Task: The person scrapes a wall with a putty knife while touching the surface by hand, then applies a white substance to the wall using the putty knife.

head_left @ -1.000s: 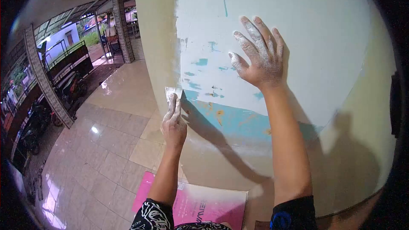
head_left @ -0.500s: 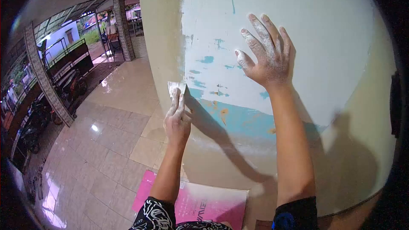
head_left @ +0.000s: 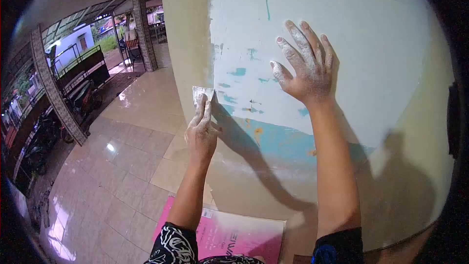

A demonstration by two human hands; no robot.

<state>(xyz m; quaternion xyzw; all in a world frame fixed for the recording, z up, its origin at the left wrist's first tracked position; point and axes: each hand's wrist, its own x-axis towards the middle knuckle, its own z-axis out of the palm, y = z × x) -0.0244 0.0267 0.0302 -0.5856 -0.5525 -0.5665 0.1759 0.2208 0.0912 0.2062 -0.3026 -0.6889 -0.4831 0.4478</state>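
My left hand point(head_left: 201, 137), its fingers dusted white, is closed around a small putty knife point(head_left: 203, 91). The broad blade points up and lies against the wall's beige left strip, beside the ragged edge of the white filler coat point(head_left: 366, 44). My right hand point(head_left: 310, 76) rests on that white coat with its fingers spread, also covered in white powder and holding nothing. Between the hands, turquoise patches point(head_left: 238, 72) show through the white. Below them runs a bare turquoise band point(head_left: 283, 139) with rusty orange spots.
A pink printed cardboard sheet point(head_left: 220, 237) lies on the floor at the wall's foot. Glossy tiles point(head_left: 122, 166) stretch left towards pillars point(head_left: 58, 88), a dark gate point(head_left: 90, 71) and parked motorbikes point(head_left: 83, 95). The wall curves away at both sides.
My left hand has slid the putty knife a little way up along the beige strip. My right hand stays on the same spot of the wall; the view has shifted slightly.
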